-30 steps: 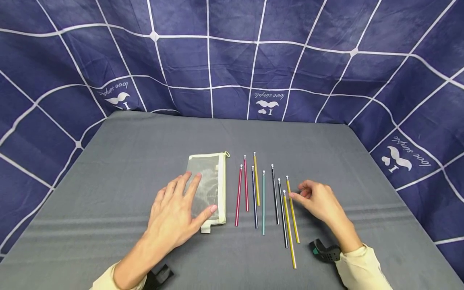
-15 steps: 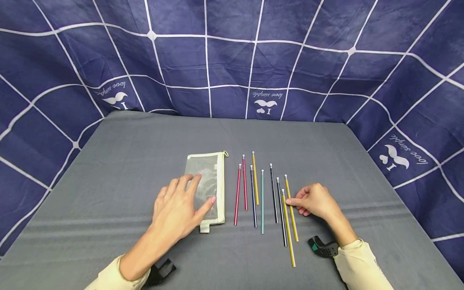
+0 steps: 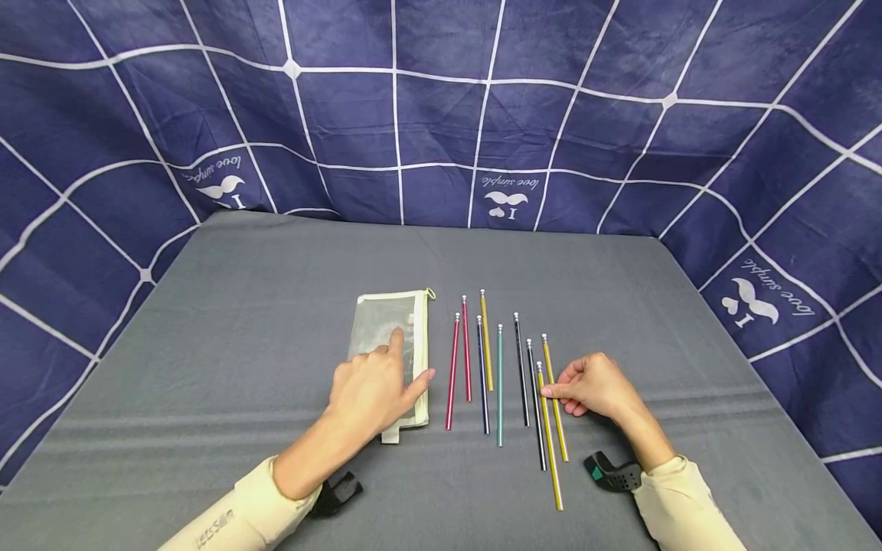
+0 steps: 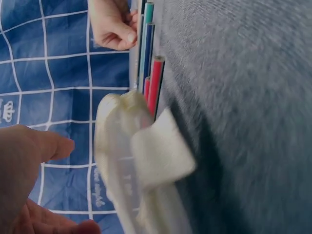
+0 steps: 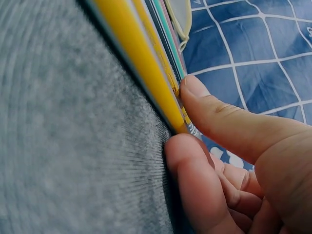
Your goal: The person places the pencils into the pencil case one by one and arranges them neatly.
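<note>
A see-through zip pouch with cream edges lies flat on the grey cloth. My left hand is over it, index finger stretched forward and thumb out to the side, the other fingers bent. In the left wrist view, the thumb stays apart from the pouch's cream tab. To the right, my right hand has thumb and index finger on either side of the rightmost yellow pencil, below its eraser end. A second yellow pencil lies just left of it, beside the thumb tip.
Two black pencils, a green pencil, a dark blue pencil, another yellow pencil and two red pencils lie between pouch and right hand. A blue checked curtain hangs behind the grey table.
My left hand has moved right over the pouch, its spread fingers bending except the index. My right hand has come left and down, thumb crossing over the rightmost yellow pencil. The pencils lie unmoved.
</note>
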Tool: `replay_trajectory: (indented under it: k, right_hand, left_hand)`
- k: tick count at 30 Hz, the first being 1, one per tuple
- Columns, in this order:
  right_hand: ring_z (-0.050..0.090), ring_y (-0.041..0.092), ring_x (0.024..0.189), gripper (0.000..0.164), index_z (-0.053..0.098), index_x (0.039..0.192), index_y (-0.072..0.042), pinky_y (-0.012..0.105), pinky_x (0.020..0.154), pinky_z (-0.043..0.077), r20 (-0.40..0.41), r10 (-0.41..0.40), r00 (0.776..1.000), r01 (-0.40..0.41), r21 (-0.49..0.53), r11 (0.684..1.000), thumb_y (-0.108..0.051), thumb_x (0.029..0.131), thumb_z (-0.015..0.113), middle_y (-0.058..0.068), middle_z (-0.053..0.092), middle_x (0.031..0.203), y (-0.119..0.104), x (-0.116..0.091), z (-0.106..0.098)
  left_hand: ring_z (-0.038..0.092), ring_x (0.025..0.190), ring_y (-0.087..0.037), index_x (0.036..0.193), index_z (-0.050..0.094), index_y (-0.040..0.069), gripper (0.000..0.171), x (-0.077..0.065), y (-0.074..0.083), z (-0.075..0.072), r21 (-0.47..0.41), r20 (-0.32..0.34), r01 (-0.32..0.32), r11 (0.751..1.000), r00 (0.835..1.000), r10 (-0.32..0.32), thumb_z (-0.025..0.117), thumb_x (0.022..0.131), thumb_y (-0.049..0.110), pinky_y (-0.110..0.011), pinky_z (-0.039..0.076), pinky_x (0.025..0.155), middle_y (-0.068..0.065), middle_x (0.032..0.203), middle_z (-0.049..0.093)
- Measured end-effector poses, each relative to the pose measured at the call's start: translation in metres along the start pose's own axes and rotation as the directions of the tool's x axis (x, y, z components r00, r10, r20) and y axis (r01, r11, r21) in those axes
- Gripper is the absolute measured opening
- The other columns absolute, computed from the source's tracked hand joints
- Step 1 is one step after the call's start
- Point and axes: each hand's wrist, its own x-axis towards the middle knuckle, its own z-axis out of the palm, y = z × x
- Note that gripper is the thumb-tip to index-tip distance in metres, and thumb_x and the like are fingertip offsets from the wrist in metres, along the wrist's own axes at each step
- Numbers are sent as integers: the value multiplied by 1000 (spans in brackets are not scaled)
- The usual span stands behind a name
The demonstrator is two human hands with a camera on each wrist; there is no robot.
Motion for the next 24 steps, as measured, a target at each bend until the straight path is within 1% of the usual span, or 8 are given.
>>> replay_trajectory:
  k: [2,4,9,14,18,21,24]
  right_hand:
    - [60,12,45,31,68,75,-1,31,47,52,9,-2,1000,2,11,1000,-27,75,86,1,63,54,1,0,0]
    - [61,12,46,30,68,75,-1,31,47,52,19,-4,1000,4,24,1000,-26,76,85,2,63,55,2,0,0]
    - [60,11,46,29,67,75,0,30,47,52,49,-10,999,7,71,997,-23,78,84,3,63,55,2,1,-1]
    - [61,10,48,28,66,76,1,30,48,53,73,-10,997,2,115,993,-21,79,83,3,63,56,3,1,-3]
    - [62,11,49,26,67,77,2,31,49,54,79,7,997,-18,139,990,-19,80,82,4,64,57,4,2,-4]
    - [62,12,50,25,67,78,2,31,50,54,85,13,996,-27,156,987,-18,80,81,5,65,59,5,3,-4]
    - [62,12,51,24,67,79,3,31,50,54,94,13,995,-29,178,984,-16,81,81,5,65,60,6,3,-4]
  left_hand:
    - [64,63,-36,137,51,-4,79,2,2,5,-10,35,4,1000,999,-4,65,85,55,-46,48,49,-13,79,68]
    - [64,62,-36,138,49,-5,82,3,4,11,-13,54,2,1000,999,-1,66,85,55,-45,48,49,-13,77,68]
    - [65,63,-38,136,50,-7,84,4,6,20,-7,43,-14,1000,999,14,69,82,55,-47,49,50,-15,74,67]
    - [65,63,-40,135,50,-9,83,4,6,22,-37,39,-18,999,999,19,71,82,51,-48,49,51,-17,74,68]
    - [65,62,-40,134,50,-9,78,4,6,22,-68,44,-11,998,999,14,72,82,45,-49,49,51,-18,71,67]
    - [64,59,-40,130,50,-9,69,4,6,22,-84,43,-7,996,999,11,71,83,38,-49,49,49,-18,68,65]
    - [62,54,-40,125,51,-8,58,3,5,23,-102,27,-13,995,1000,16,68,83,28,-49,48,47,-18,64,63]
